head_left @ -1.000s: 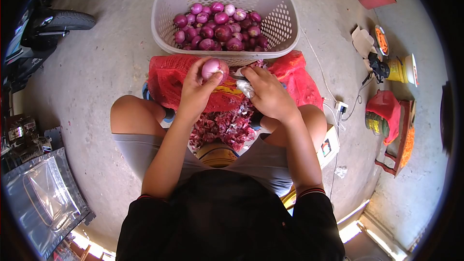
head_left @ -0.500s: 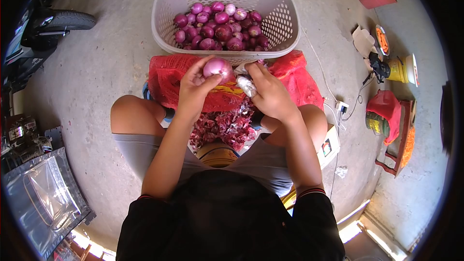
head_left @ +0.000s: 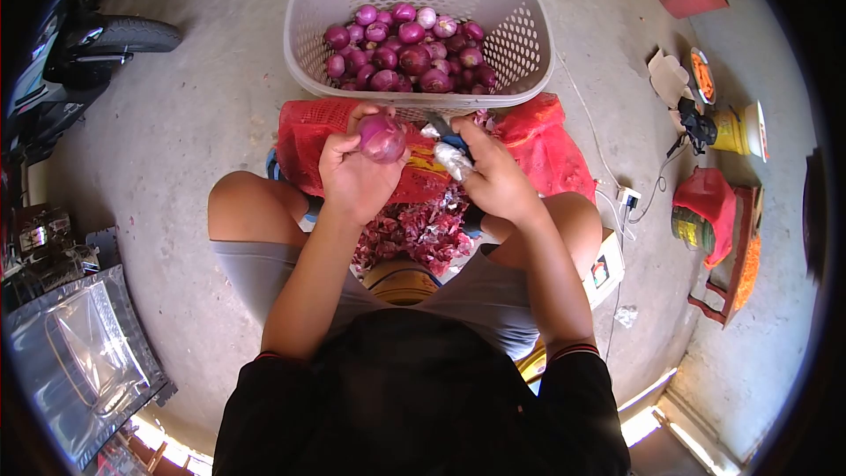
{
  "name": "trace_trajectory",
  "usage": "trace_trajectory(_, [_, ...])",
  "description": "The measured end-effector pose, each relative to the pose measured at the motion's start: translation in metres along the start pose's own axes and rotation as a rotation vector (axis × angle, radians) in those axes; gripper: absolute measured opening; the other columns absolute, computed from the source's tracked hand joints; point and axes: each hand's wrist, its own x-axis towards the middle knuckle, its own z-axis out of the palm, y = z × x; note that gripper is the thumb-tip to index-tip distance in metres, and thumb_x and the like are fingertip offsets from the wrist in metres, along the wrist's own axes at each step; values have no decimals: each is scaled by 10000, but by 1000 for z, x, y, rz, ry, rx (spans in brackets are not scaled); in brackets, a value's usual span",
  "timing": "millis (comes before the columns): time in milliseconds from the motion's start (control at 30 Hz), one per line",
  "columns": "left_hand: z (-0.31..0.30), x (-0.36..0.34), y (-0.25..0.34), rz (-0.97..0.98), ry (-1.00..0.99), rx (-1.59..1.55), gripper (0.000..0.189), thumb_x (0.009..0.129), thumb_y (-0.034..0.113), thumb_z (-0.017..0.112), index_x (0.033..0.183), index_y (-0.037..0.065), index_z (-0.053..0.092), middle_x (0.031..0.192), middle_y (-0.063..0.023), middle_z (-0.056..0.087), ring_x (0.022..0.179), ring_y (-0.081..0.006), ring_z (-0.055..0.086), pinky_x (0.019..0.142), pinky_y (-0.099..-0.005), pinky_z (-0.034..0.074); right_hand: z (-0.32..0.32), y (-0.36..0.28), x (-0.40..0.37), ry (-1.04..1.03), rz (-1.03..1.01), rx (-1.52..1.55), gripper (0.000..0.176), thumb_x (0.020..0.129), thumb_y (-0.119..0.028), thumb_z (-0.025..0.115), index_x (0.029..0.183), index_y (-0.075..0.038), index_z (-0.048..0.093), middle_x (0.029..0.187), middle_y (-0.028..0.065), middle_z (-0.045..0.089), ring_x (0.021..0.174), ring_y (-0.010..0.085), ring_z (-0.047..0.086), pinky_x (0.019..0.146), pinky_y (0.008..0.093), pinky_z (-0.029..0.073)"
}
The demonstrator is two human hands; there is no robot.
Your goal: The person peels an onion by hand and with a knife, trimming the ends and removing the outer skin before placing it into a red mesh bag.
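Observation:
A purple-red onion [head_left: 382, 138] rests in my left hand [head_left: 359, 178], the fingers curled around its side and underneath. My right hand [head_left: 500, 174] is closed on a small knife [head_left: 442, 126] with a dark blade and a blue part, and a crumpled silvery-white wrapping [head_left: 452, 161] shows at the grip. The blade is apart from the onion, a short way to its right. Below both hands lies a heap of onion skins [head_left: 414, 238]. A red mesh sack [head_left: 304, 159] spreads behind the hands, partly hidden by them.
Beyond the sack stands a grey plastic basket [head_left: 300, 48] holding many red onions [head_left: 414, 60]. A power strip [head_left: 627, 197] with cords lies to the right, near a white box [head_left: 606, 269]. A motorcycle wheel [head_left: 132, 35] is at the left. A red stool [head_left: 736, 273] stands by the wall.
The onion has turned in my left hand and sits slightly lower and to the left; the fingers have shifted beneath it. The knife's blade and blue part show more clearly in my right hand.

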Motion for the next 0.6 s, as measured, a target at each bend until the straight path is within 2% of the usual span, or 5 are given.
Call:
trace_trajectory(33, [0,0,0,0,-21,-10,347,790,234,549,1125,152,516,1179,-59,513,1068,-215,512,906,-365,418,4,-3,1,-17,66,82,447,784,0,563,1208,19,421,1063,259,554,1014,393,556,845,412,438])
trace_trajectory(167, [10,1,-5,72,36,91,430,789,180,563,1206,134,471,1199,-66,501,1104,-208,500,968,-370,399,30,-4,0,100,-23,209,459,801,-22,573,1224,1,398,1009,250,569,956,396,572,820,409,449])
trace_trajectory(300, [14,4,-4,146,139,230,542,803,165,557,1307,61,390,1261,-121,476,1211,-278,444,1049,-387,352,11,2,1,74,58,54,478,771,14,542,1225,-4,397,977,250,577,908,411,582,773,426,461])
trace_trajectory(433, [15,6,-1,139,131,318,575,815,145,529,1345,9,352,1299,-178,453,1286,-338,382,1103,-404,289,-12,-2,-2,-37,43,-60,427,732,14,524,1154,-2,458,844,252,591,836,425,587,717,465,455])
trace_trajectory(600, [17,7,-1,104,72,295,547,820,139,473,1345,23,373,1315,-192,445,1275,-353,395,1107,-412,274,-10,-13,-4,-48,25,-164,376,718,-12,526,1090,0,474,726,250,570,752,427,579,659,504,433])
